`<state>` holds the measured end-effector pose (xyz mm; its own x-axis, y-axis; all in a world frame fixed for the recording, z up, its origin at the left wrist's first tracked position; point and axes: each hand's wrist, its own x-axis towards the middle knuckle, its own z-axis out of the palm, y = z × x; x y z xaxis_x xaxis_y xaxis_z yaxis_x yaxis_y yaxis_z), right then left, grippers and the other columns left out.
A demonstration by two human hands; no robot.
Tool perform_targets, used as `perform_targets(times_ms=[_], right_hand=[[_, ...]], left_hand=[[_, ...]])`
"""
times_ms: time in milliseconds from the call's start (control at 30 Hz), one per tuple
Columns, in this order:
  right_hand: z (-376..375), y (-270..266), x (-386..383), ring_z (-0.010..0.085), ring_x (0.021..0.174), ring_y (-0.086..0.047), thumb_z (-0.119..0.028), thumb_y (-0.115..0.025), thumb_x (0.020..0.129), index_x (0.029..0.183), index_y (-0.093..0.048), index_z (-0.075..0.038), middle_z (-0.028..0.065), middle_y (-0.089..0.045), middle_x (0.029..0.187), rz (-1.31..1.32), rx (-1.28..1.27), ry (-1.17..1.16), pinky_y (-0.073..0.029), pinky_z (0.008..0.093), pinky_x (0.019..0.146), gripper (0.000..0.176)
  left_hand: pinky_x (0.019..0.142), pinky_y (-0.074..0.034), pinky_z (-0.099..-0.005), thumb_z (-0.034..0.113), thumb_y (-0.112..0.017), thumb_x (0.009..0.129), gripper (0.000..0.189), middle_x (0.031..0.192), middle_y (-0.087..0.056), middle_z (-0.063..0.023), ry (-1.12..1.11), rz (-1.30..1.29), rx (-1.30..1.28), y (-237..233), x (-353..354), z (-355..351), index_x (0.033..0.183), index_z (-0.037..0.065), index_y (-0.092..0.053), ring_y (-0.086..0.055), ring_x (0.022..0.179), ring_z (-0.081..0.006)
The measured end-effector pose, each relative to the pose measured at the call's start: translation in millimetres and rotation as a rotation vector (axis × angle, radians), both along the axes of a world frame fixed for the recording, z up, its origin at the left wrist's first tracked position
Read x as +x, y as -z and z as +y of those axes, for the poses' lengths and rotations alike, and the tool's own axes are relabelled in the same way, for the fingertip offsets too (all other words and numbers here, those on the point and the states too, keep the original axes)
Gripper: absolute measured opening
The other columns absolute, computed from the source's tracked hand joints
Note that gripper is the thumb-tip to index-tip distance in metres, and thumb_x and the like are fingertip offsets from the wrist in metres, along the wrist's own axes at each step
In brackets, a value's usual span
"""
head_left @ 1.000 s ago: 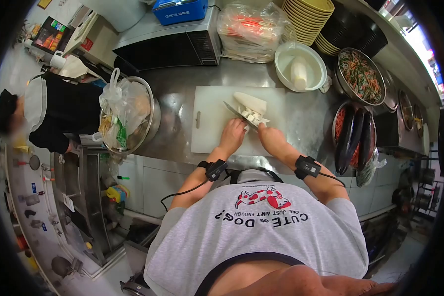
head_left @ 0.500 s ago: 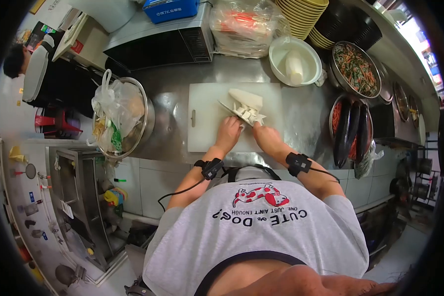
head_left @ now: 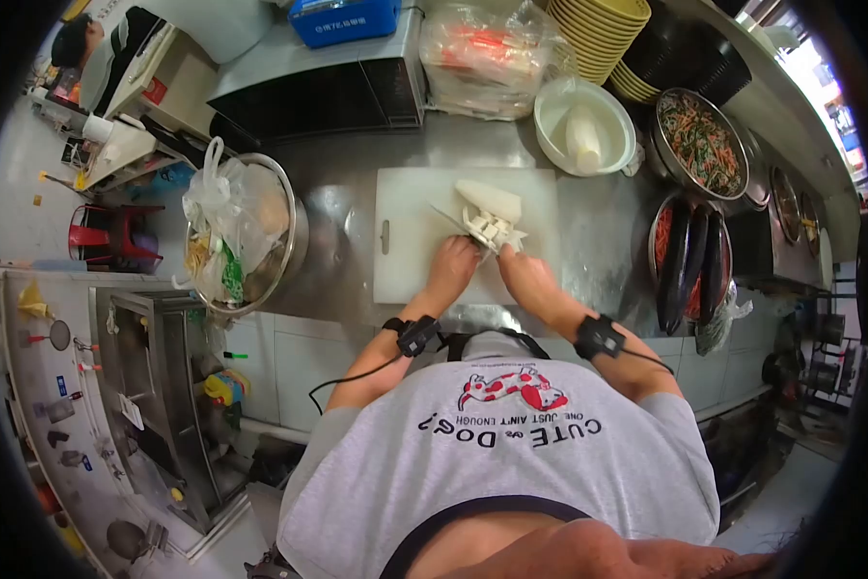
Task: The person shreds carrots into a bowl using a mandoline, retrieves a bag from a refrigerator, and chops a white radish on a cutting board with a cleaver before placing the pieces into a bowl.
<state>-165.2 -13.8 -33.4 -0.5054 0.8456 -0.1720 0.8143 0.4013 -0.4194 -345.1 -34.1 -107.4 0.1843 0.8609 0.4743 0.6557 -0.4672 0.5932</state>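
On the white cutting board (head_left: 405, 261) lies a large white radish piece (head_left: 492, 199), with small cut white pieces (head_left: 490, 228) just below it. A knife blade (head_left: 450, 220) slants between those pieces and my left hand. My right hand (head_left: 527, 277) is closed round the knife's handle, which the fingers mostly hide. Close beside the blade, my left hand (head_left: 452, 268) has its fingers curled together at the board's middle; what they hold, if anything, is hidden.
A white bowl (head_left: 544, 124) holds another peeled radish. Dark eggplants (head_left: 683, 261) rest over shredded orange food at right, below a bowl of mixed shreds (head_left: 699, 143). A steel basin (head_left: 294, 236) with plastic bags stands left. Behind are a microwave (head_left: 308, 106) and stacked yellow bowls (head_left: 598, 39). A person is at upper left.
The view has shifted slightly, so the board and bowls appear lower and further right. The person at upper left appears higher in the frame. Both hands remain beside the cut pieces.
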Motion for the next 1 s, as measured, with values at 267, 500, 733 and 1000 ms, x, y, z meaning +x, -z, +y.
perform_targets(times_ms=[267,500,733,1000], right_hand=[[-3.5,-2.7,-1.3,0.0402,0.075,-0.067,-0.003,-0.047,0.086,0.095,-0.049,0.002,0.0236,-0.066,0.079,-0.06,-0.021,-0.005,-0.053,0.0481,0.065,0.01],[-1.0,10.3,-3.3,0.0406,0.074,-0.066,-0.006,-0.046,0.087,0.095,-0.048,0.001,0.023,-0.066,0.077,-0.06,-0.016,-0.004,-0.053,0.0494,0.065,0.011],[-2.7,6.7,-8.0,0.041,0.076,-0.066,-0.009,-0.046,0.088,0.095,-0.048,0.001,0.0226,-0.066,0.077,-0.064,-0.042,0.0,-0.052,0.0504,0.065,0.012],[-9.4,15.3,-12.4,0.0428,0.073,-0.065,-0.022,-0.046,0.096,0.094,-0.048,-0.001,0.0234,-0.065,0.073,-0.075,-0.039,0.07,-0.051,0.052,0.064,0.021]], left_hand=[[0.079,-0.047,-0.0415,0.005,-0.068,0.073,0.019,0.099,-0.059,-0.0117,0.026,0.079,-0.009,11.3,-7.0,5.2,0.089,0.002,-0.06,-0.055,0.093,-0.0321],[0.082,-0.047,-0.0414,0.004,-0.067,0.074,0.021,0.101,-0.059,-0.0128,0.027,0.058,-0.028,-8.5,-7.5,-1.6,0.094,0.001,-0.06,-0.054,0.096,-0.0325],[0.081,-0.048,-0.041,0.002,-0.064,0.076,0.016,0.099,-0.059,-0.0136,-0.001,0.073,-0.068,-7.7,-5.5,0.3,0.092,0.001,-0.061,-0.055,0.095,-0.0331],[0.079,-0.047,-0.0433,0.001,-0.064,0.076,0.015,0.094,-0.058,-0.0136,0.011,0.011,-0.027,-3.2,-8.0,-4.8,0.091,0.001,-0.061,-0.054,0.091,-0.034]])
